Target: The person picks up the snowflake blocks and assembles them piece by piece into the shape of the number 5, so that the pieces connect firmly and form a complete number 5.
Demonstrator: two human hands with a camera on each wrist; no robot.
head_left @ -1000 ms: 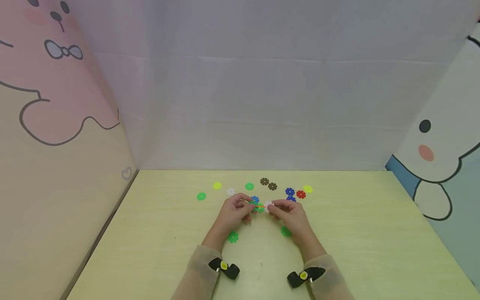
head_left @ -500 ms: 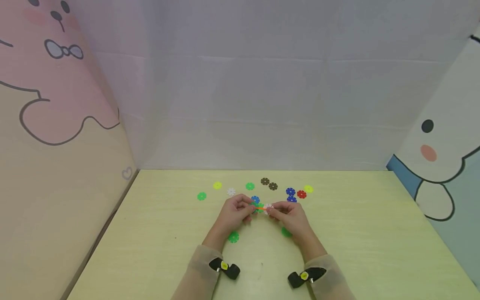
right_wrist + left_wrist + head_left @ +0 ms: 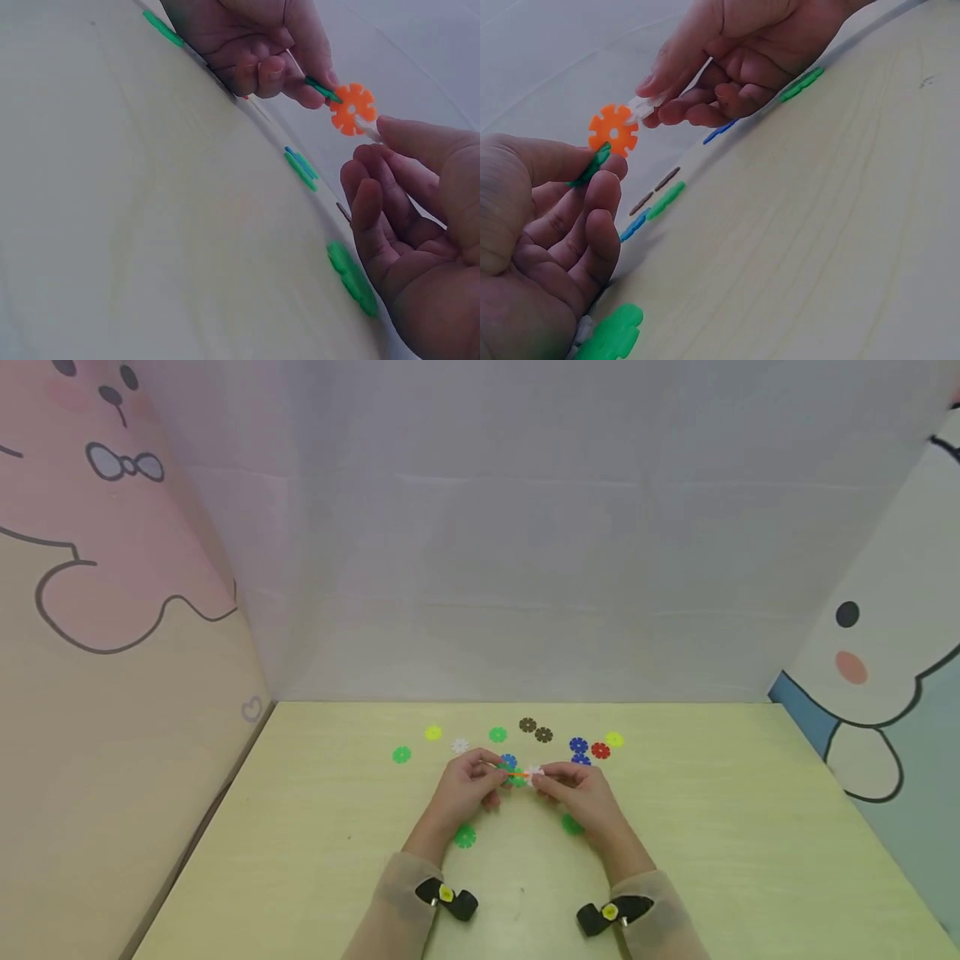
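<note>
My left hand (image 3: 465, 787) pinches a green notched plastic disc (image 3: 592, 166) between thumb and forefinger. A white notched disc (image 3: 642, 109) is pinched by my right hand (image 3: 587, 795), its fingers partly covering it. Between the two stands an orange notched disc (image 3: 622, 124), edge-on in the head view. The green disc meets one side of the orange disc, and the white disc meets the opposite side; how deeply the slots engage cannot be made out. All three are held above the table. Under the hands lie a light green disc (image 3: 517, 777) and a blue disc (image 3: 507, 761).
Near the forearms lie a green disc (image 3: 465, 837) and another green disc (image 3: 572, 823). Farther back on the table (image 3: 337, 860) are a white disc (image 3: 460, 746), brown discs (image 3: 528, 725), dark blue discs (image 3: 578, 745), a red disc (image 3: 601, 750) and several yellow and green ones.
Both hands keep their pinches and stay nearly in place. The white disc has shifted slightly left and is turned a little against the orange disc.
</note>
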